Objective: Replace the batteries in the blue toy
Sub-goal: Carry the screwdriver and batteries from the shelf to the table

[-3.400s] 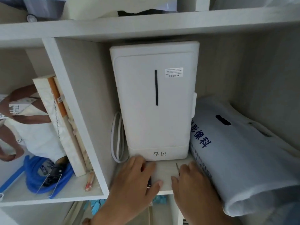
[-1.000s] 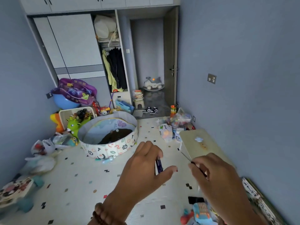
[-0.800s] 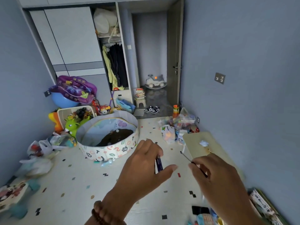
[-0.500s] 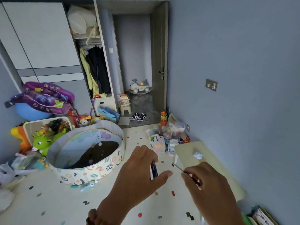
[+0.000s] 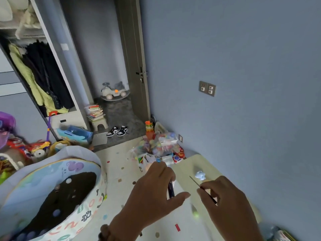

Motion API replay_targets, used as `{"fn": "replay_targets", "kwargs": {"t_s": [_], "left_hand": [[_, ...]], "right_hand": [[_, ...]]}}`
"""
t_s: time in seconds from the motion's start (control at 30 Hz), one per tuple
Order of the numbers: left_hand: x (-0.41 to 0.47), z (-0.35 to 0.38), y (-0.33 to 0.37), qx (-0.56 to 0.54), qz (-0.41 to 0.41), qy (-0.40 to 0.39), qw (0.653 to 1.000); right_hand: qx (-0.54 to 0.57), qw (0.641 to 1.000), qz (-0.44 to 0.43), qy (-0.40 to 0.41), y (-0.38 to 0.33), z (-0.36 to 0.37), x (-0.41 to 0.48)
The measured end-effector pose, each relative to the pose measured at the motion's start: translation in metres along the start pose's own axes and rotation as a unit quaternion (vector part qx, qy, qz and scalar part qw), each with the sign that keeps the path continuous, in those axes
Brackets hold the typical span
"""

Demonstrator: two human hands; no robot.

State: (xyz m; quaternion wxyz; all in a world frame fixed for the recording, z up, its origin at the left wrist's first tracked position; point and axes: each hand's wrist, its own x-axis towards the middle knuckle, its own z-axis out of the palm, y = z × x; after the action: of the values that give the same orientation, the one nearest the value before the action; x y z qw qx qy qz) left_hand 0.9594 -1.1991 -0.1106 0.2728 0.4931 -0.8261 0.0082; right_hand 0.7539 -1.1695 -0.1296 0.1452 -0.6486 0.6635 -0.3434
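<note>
Your left hand (image 5: 152, 190) curls round a dark cylinder (image 5: 171, 190), mostly hidden. Your right hand (image 5: 227, 204) pinches a thin screwdriver (image 5: 194, 181), handle concealed.

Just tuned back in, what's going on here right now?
A person stands in a toy-strewn room. Their left hand pinches a dark slim cylinder, probably a battery, between fingers and thumb. Their right hand holds a thin screwdriver, tip pointing away. Just ahead, a small blue toy sits on a low pale table by the wall; neither hand touches it.
</note>
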Motion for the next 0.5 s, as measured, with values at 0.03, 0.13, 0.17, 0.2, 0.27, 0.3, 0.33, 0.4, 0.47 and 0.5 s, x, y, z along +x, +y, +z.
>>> {"fn": "replay_targets", "kwargs": {"t_s": [0.03,0.13,0.17,0.2,0.27,0.3,0.33,0.4,0.47,0.5], "left_hand": [[0.018,0.009,-0.013,-0.003,0.009,0.002,1.0],[0.076,0.036,-0.046,-0.024,0.027,-0.013,0.999],[0.095,0.044,-0.056,-0.038,0.036,-0.023,0.998],[0.114,0.052,-0.065,-0.047,0.047,-0.034,0.997],[0.148,0.067,-0.081,-0.05,0.073,-0.052,0.995],[0.165,0.075,-0.088,-0.05,0.088,-0.054,0.993],[0.182,0.083,-0.094,-0.053,0.104,-0.053,0.992],[0.211,0.098,-0.107,-0.07,0.125,-0.054,0.988],[0.235,0.115,-0.117,-0.091,0.137,-0.068,0.984],[0.247,0.123,-0.12,-0.095,0.143,-0.078,0.982]], "right_hand": [[-0.002,1.0,0.003,0.009,0.003,0.009,0.017],[-0.016,0.999,0.019,0.026,0.011,0.028,0.071],[-0.024,0.999,0.031,0.028,0.014,0.034,0.089],[-0.03,0.998,0.041,0.031,0.017,0.039,0.104],[-0.034,0.997,0.057,0.04,0.022,0.045,0.132],[-0.038,0.996,0.065,0.045,0.027,0.047,0.146],[-0.046,0.995,0.075,0.047,0.032,0.049,0.16],[-0.06,0.992,0.1,0.051,0.04,0.052,0.181],[-0.057,0.987,0.127,0.076,0.046,0.056,0.197],[-0.057,0.984,0.141,0.089,0.049,0.057,0.204]]}}
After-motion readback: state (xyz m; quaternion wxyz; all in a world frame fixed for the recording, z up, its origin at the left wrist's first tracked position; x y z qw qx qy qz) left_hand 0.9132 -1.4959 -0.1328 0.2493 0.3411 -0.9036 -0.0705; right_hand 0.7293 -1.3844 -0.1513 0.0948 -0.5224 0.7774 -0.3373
